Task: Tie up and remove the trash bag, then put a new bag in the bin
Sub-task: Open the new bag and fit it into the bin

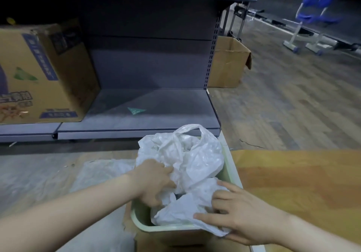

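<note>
White, crumpled plastic trash bag filling a pale green bin, bunched above the rim toward the far side, one handle loop standing up at the far edge. Left hand at the bin's left rim, fingers curled into the bag's folds and gripping the plastic near the bag's middle. Right hand at the near right corner of the bin, fingers spread and partly bent over a flap of the bag draped across the near rim; thumb under the flap's edge, so flap pinched between thumb and fingers. Bag thus lying between the two hands, mouth not tied. Contents of the bag hidden by its own folds. Bin standing on the floor just beside a low orange-brown board along its right side. Thin clear plastic sheet spread flat on the floor to the left of the bin, partly under the left forearm. Grey metal shelving unit beyond the bin; printed cardboard box resting on the left end of its lowest shelf; small green triangular sticker near the middle of that shelf. Open plain cardboard box on the floor at the shelving's right end. Blue and white frame well apart, far right, blurred.
</note>
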`<move>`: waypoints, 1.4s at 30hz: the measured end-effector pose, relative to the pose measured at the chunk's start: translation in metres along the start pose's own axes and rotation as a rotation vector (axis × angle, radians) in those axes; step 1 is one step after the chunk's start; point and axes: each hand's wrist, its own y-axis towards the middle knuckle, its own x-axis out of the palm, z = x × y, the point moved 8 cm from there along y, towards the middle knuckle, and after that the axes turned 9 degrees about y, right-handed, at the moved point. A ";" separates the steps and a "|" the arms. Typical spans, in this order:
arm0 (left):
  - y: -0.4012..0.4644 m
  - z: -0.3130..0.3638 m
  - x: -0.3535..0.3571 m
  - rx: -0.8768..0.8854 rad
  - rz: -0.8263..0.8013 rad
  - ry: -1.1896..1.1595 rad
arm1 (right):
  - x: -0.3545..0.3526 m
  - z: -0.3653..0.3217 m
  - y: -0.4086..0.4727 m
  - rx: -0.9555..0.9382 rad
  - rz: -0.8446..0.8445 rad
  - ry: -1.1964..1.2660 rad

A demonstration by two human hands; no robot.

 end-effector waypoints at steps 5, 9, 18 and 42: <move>-0.028 -0.021 0.001 -0.004 0.115 0.137 | -0.028 0.005 -0.008 -0.062 0.154 -0.042; -0.042 -0.029 -0.011 -0.019 0.390 0.155 | -0.030 0.015 -0.032 -0.114 0.101 -0.143; -0.064 0.016 -0.025 0.125 0.635 0.093 | -0.002 0.036 -0.084 -0.142 -0.108 -0.284; -0.129 0.025 0.014 -0.228 0.746 -0.393 | -0.022 0.078 -0.042 0.589 0.002 -0.061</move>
